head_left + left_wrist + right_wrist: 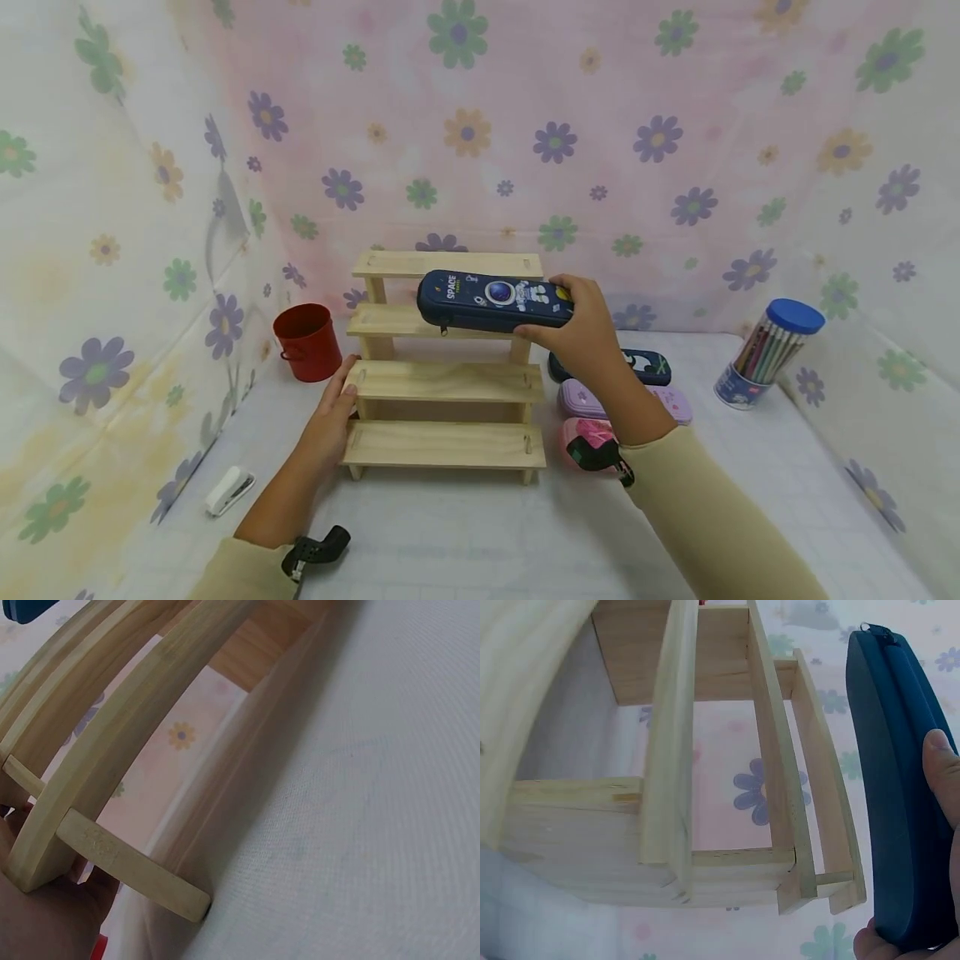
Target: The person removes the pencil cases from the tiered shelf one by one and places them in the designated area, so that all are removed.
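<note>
My right hand point(573, 325) grips one end of a dark blue pencil case point(495, 302) with an astronaut print and the word SPACE. It holds the case lengthwise above the upper tiers of a four-tier wooden shelf point(446, 442). In the right wrist view, the thumb lies on the side of the case point(892, 802), near its zipper. My left hand point(326, 425) rests against the left end of the shelf, with its fingers stretched along the side. In the left wrist view, part of this hand is hidden behind the boards point(142, 727).
Right of the shelf lie a black pencil case point(652, 367), a purple one point(678, 404) and a pink one point(585, 431). A pencil holder point(741, 390) with a blue-capped bundle of pencils stands far right. Left are a red bucket point(307, 343) and a white stapler point(229, 490).
</note>
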The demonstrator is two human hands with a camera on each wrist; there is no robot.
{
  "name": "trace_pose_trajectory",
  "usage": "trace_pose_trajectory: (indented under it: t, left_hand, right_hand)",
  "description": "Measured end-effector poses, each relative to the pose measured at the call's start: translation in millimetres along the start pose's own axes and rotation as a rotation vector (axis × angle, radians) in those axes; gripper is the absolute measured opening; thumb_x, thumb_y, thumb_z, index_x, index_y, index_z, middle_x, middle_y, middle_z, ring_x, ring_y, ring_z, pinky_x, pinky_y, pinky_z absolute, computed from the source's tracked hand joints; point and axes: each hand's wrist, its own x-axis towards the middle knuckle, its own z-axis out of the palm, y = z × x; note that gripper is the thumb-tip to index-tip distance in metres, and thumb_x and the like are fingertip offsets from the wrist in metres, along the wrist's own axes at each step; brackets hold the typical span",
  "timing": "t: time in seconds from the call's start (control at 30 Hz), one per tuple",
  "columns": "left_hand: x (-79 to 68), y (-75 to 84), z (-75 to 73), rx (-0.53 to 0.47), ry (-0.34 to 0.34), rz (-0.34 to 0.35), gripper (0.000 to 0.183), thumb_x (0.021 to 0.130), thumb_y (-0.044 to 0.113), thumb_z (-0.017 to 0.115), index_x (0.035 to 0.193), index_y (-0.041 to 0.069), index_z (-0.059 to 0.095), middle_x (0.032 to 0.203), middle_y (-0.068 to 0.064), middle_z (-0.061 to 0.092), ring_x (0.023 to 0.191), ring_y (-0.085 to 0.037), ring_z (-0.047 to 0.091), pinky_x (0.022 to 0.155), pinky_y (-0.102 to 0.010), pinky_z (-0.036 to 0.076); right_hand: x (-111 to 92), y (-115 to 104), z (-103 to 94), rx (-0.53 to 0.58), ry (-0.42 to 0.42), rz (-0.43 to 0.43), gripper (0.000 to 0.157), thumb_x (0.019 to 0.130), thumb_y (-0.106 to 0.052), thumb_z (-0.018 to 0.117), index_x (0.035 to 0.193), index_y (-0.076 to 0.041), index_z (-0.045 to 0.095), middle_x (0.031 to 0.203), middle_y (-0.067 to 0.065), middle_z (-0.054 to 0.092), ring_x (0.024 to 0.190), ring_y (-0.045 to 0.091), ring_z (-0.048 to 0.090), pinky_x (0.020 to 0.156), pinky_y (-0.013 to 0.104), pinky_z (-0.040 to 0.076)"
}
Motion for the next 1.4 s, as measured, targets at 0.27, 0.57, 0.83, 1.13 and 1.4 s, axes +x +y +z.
trace_pose_trajectory:
  t: [0.27, 0.57, 0.83, 1.13, 1.4]
  left_hand:
    - [1.6, -6.2, -1.5, -0.011, 0.004, -0.027, 0.053, 0.113, 0.048, 0.030, 0.163, 0.056, 0.013, 0.175, 0.015, 0.012, 0.164, -0.025, 0.006, 0.127, -0.069, 0.004]
    - [1.9, -4.9, -0.1, 0.005, 0.000, 0.021, 0.055, 0.113, 0.048, 0.030, 0.164, 0.052, 0.012, 0.176, 0.012, 0.010, 0.164, -0.026, 0.003, 0.127, -0.069, 0.003]
    - [1.6, -4.7, -0.4, 0.014, 0.008, 0.011, 0.054, 0.113, 0.048, 0.030, 0.163, 0.055, 0.012, 0.176, 0.013, 0.011, 0.164, -0.025, 0.002, 0.127, -0.069, 0.002]
    - [-1.1, -1.8, -0.7, 0.005, 0.008, -0.003, 0.054, 0.114, 0.045, 0.029, 0.164, 0.055, 0.011, 0.176, 0.013, 0.010, 0.164, -0.025, 0.002, 0.127, -0.070, 0.001]
    - [0.2, 0.3, -1.0, 0.006, 0.007, -0.018, 0.053, 0.113, 0.050, 0.030, 0.162, 0.058, 0.012, 0.176, 0.014, 0.010, 0.164, -0.025, 0.003, 0.126, -0.071, 0.002]
  right_hand:
    - [-25, 5, -1.9, -0.027, -0.001, 0.060, 0.099, 0.075, -0.054, 0.092, 0.152, -0.013, 0.046, 0.153, 0.012, 0.043, 0.134, 0.033, 0.044, 0.113, 0.059, 0.046]
    - [-54, 15, -8.6, -0.060, 0.008, 0.096, 0.101, 0.075, -0.056, 0.092, 0.154, -0.014, 0.045, 0.154, 0.011, 0.044, 0.134, 0.034, 0.044, 0.110, 0.061, 0.046]
    - [-80, 24, -13.8, -0.069, 0.008, 0.186, 0.102, 0.075, -0.056, 0.091, 0.156, -0.014, 0.044, 0.156, 0.015, 0.041, 0.136, 0.039, 0.043, 0.111, 0.064, 0.046]
    - [-98, 43, -19.9, -0.114, 0.003, 0.244, 0.109, 0.073, -0.062, 0.090, 0.158, -0.015, 0.042, 0.161, 0.018, 0.036, 0.141, 0.043, 0.038, 0.111, 0.067, 0.045]
    - [-109, 64, -35.7, -0.141, -0.033, 0.248, 0.108, 0.077, -0.063, 0.086, 0.160, -0.015, 0.038, 0.163, 0.021, 0.032, 0.139, 0.046, 0.038, 0.110, 0.069, 0.045]
